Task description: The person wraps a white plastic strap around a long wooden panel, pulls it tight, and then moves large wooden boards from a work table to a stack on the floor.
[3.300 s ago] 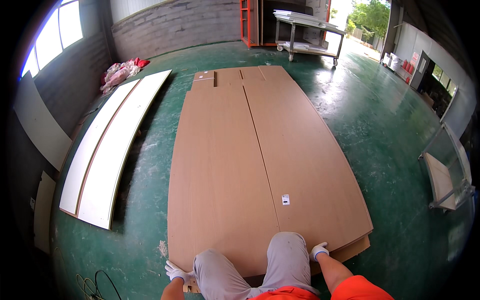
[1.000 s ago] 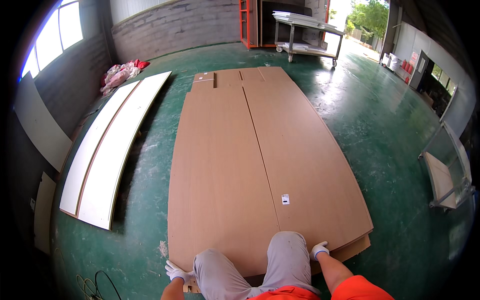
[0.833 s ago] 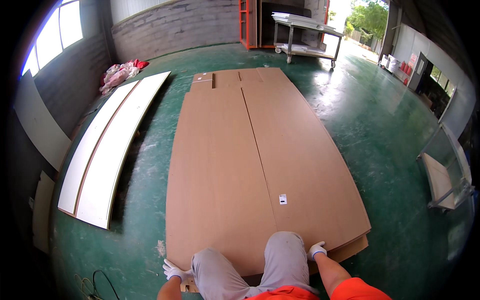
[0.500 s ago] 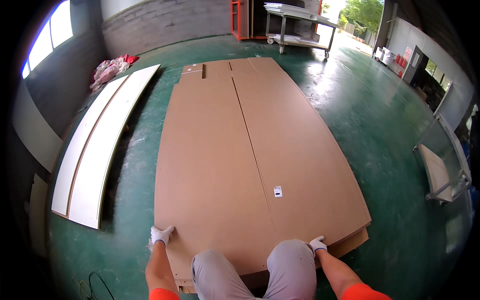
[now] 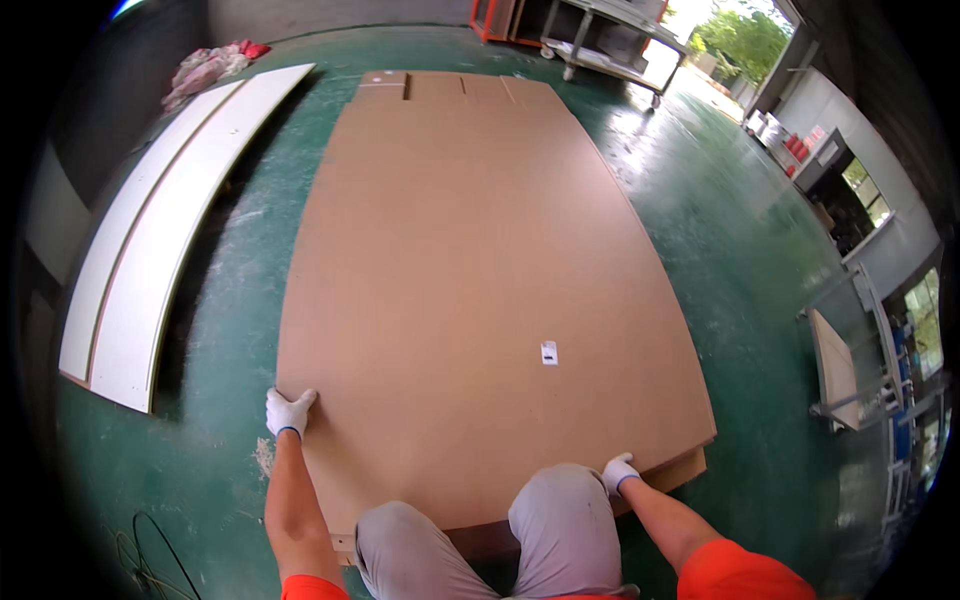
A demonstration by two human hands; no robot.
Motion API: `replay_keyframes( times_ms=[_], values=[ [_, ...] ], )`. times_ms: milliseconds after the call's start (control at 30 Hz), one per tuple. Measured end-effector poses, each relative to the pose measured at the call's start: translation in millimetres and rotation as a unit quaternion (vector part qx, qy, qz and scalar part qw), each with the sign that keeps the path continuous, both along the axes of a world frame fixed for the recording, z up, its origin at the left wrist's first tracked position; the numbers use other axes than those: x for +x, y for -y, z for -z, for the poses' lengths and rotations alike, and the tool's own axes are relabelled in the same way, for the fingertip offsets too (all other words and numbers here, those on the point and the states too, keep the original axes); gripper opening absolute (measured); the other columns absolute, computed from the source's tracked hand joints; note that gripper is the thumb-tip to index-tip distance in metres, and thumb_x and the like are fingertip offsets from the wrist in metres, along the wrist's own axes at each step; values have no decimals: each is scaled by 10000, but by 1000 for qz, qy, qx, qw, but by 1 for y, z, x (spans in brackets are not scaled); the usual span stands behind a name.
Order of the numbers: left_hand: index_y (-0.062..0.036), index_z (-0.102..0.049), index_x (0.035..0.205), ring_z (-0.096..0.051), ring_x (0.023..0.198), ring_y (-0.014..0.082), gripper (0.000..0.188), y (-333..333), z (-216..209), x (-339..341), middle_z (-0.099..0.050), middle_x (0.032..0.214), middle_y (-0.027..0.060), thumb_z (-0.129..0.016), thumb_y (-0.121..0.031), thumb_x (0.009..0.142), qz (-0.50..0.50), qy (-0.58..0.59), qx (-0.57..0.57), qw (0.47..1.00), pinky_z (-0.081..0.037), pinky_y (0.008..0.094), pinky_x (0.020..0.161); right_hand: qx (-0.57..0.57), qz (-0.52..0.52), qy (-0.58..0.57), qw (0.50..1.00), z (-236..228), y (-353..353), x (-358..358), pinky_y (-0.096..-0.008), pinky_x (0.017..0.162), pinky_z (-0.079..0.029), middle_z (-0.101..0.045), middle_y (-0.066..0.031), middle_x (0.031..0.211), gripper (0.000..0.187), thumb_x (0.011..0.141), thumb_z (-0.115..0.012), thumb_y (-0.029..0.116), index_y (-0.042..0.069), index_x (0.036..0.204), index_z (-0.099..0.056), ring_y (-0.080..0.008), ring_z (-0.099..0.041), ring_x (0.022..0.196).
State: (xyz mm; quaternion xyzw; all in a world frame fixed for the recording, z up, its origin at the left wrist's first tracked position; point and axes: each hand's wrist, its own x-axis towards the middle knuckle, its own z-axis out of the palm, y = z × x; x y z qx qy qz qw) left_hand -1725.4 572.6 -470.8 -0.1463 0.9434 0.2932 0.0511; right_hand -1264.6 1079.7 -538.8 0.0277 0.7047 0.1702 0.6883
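A large, flat brown board [image 5: 450, 260] lies lengthwise before me on top of a stack, with a small white label [image 5: 549, 353] on its right half. My left hand [image 5: 290, 411], in a white glove, grips the board's left edge, thumb on top and the other fingers mostly hidden at the side. My right hand [image 5: 620, 473], gloved as well, is closed on the near edge beside my right knee; its fingertips are hidden below the edge. Another brown layer [image 5: 680, 470] juts out beneath the near right corner.
Two long white panels [image 5: 160, 260] lie raised at the left. A pink and red cloth heap [image 5: 210, 72] sits behind them. A wheeled metal cart [image 5: 615, 65] stands at the far end, another cart [image 5: 840, 370] at the right. Dark cables [image 5: 150, 560] lie on the green floor, lower left.
The dark lengthwise seam in the brown surface no longer shows. My left hand has slid farther up the left edge. The view has tilted down and shifted.
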Motion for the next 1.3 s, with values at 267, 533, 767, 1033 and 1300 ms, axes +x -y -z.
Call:
replay_keyframes(
  times_ms=[267, 533, 767, 1033, 1300],
  values=[
    [-31, -513, 1353, -615, 1168, 393, 922, -1, 29, -29, -636, 1279, 212, -820, -585, 682, -2, 18, -8, 1000, -499, 482, 977, 44, 294, -147, 944, -24, -11, 3, -638, 822, -444, -686, -102, 1009, 715, 940, -418, 693, 140, 1376, -542, -301, -646, 854],
    [-2, -478, 1398, -597, 1177, 383, 938, -34, 20, -12, -616, 1277, 214, -654, -707, 805, 12, -65, -166, 984, -485, 475, 986, -1, 34, -40, 999, -42, 9, -16, -646, 908, -416, -702, -57, 1129, 624, 940, -412, 658, 300, 1448, -463, -297, -680, 938],
    [-18, -483, 1406, -548, 1261, 358, 883, -55, 21, -6, -553, 1389, 201, -572, -710, 866, 55, -63, -181, 980, -444, 474, 1043, 14, 125, -239, 963, 6, -18, 42, -640, 810, -516, -703, -140, 1206, 865, 901, -596, 539, 44, 1532, -273, -393, -692, 1021],
    [-48, -368, 1518, -286, 1476, 390, 766, -16, 60, 106, -325, 1594, 204, -548, -540, 959, 291, -192, -318, 882, -255, 539, 1187, 44, 516, -482, 706, -100, 14, 3, -432, 892, -540, -672, -319, 1128, 1267, 679, -714, 707, -230, 1399, -259, -401, -683, 1042],
    [-38, -541, 1318, -355, 1409, 415, 599, 26, 57, 258, -460, 1441, 219, -640, -405, 855, 457, 3, -350, 818, -271, 585, 1149, 282, 369, -646, 606, -58, -183, 93, -497, 902, -521, -652, -212, 1124, 660, 804, -688, 625, 75, 1169, -665, -387, -641, 1066]
  ],
)
